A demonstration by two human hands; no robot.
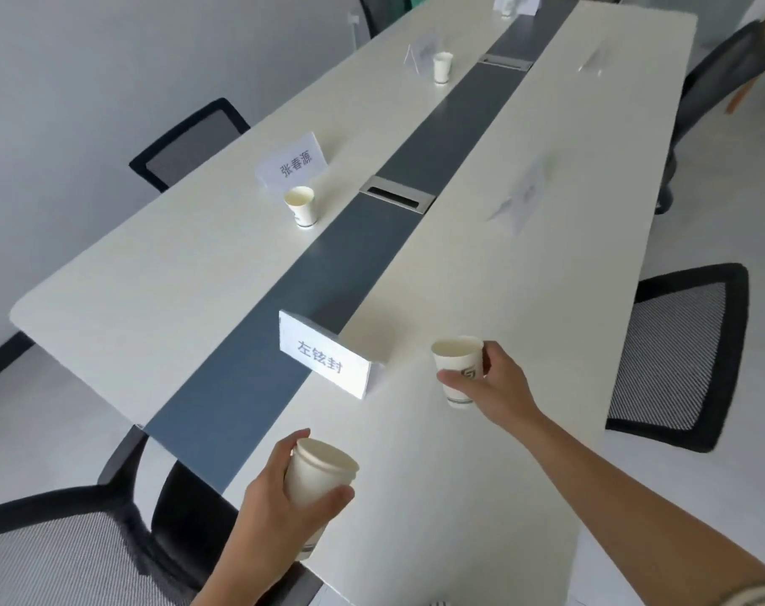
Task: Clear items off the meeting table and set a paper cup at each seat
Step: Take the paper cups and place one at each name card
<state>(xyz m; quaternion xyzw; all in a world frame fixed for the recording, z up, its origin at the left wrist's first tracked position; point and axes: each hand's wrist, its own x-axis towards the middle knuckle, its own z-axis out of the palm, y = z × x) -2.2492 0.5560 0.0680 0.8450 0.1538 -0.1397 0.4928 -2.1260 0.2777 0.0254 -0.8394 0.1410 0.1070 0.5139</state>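
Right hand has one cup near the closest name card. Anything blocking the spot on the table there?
Nothing visible does. The paper cup in the right hand is over bare white table; the name card stands to its left, apart. The left hand's cup stack is well clear.

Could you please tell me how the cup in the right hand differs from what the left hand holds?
The white paper cup in the right hand is single; the left hand grips a nested stack of white paper cups. The single cup is upright; the stack tilts. Both are held by their sides.
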